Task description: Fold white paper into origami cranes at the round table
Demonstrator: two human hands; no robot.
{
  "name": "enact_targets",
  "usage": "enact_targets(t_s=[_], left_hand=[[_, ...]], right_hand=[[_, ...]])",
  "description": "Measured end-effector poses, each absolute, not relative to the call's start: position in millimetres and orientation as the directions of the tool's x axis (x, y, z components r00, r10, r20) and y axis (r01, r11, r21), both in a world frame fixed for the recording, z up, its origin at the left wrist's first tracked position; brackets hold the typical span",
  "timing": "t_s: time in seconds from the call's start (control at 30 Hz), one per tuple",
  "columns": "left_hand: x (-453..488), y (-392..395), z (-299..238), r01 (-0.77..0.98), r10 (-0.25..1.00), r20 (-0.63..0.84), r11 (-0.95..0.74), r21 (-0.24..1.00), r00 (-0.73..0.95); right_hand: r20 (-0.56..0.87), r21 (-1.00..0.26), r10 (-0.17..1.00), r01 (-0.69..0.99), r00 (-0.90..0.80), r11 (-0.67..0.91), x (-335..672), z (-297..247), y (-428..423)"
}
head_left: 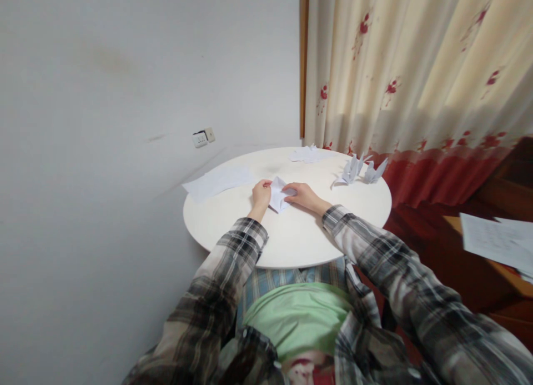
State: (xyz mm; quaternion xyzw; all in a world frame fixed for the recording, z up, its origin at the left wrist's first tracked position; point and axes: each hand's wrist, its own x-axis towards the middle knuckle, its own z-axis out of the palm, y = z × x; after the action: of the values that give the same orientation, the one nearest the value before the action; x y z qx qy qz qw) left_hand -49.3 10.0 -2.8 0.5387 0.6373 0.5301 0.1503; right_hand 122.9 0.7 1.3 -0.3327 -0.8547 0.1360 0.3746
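Head view, and both hands are busy at the middle of the round white table (287, 246)! Between them lies the folded paper (276, 196), pointed at top and bottom. The left hand (261, 192) is curled nearly closed, pinching its left edge; the right hand (303, 196) is half open, thumb and fingertips on the right-hand flap. How tightly it grips, I can't tell from where I stand. As for progress, I'd call this piece partway: flaps are formed, yet it's flattish, with none of the upswept points on the folded paper figures (353, 168) standing at the table's right. Those look done; this one seems to need more folding. Over by the wall, flat sheets (216, 183) lie unfolded, and at the far edge sits a paper heap (307, 153) too small to read.
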Motion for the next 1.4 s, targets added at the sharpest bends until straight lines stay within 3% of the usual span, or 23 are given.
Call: enact_targets(t_s=[0.33, 1.4], left_hand=[[-48.0, 7.8, -0.6, 0.552, 0.847, 0.386, -0.136, 0.822, -0.365], [-46.2, 7.0, 0.5, 0.516, 0.863, 0.355, -0.134, 0.846, -0.359]], right_hand=[[0.595, -0.398, 0.616, 0.476, -0.516, 0.784, 122.5, -4.3, 5.6], [0.548, -0.414, 0.662, 0.523, -0.511, 0.745, 122.4, -5.2, 6.3]])
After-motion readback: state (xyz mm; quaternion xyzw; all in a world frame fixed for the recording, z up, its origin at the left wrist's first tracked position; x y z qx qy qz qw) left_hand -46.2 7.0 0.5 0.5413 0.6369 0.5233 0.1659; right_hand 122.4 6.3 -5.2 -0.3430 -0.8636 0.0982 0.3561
